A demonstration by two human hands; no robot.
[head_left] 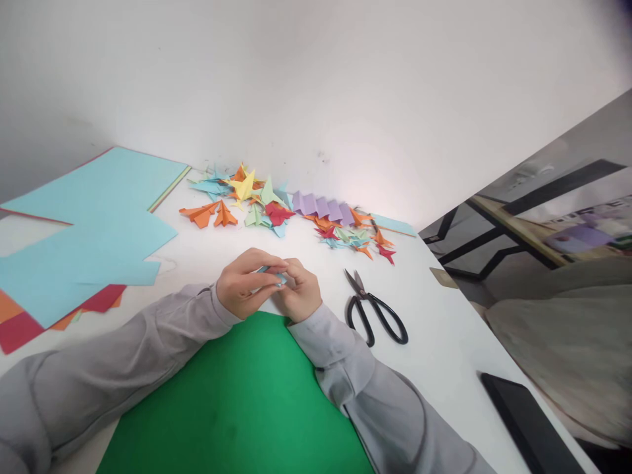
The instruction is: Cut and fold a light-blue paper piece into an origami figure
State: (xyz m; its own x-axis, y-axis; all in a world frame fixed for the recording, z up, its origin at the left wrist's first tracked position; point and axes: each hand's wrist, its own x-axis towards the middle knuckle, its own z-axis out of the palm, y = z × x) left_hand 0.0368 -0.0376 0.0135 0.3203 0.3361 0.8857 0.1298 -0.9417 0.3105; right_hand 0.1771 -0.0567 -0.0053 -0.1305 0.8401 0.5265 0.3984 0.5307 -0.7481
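Note:
Between my two hands is a small piece of folded light-blue paper (281, 279), mostly hidden by the fingers. My left hand (247, 282) pinches it from the left, thumb and fingers closed on it. From the other side my right hand (302, 289) grips it with the fingers curled. Both hands are just above the far edge of a green sheet (237, 401) on the white table. Black-handled scissors (363, 295) lie partly spread to the right of my right hand.
Folded paper figures (244, 187) in several colours lie along the wall, beside a pleated purple paper (323, 207). Light-blue sheets (108, 191) with other colours beneath cover the left side. A black phone-like device (528, 421) rests near the table's right edge.

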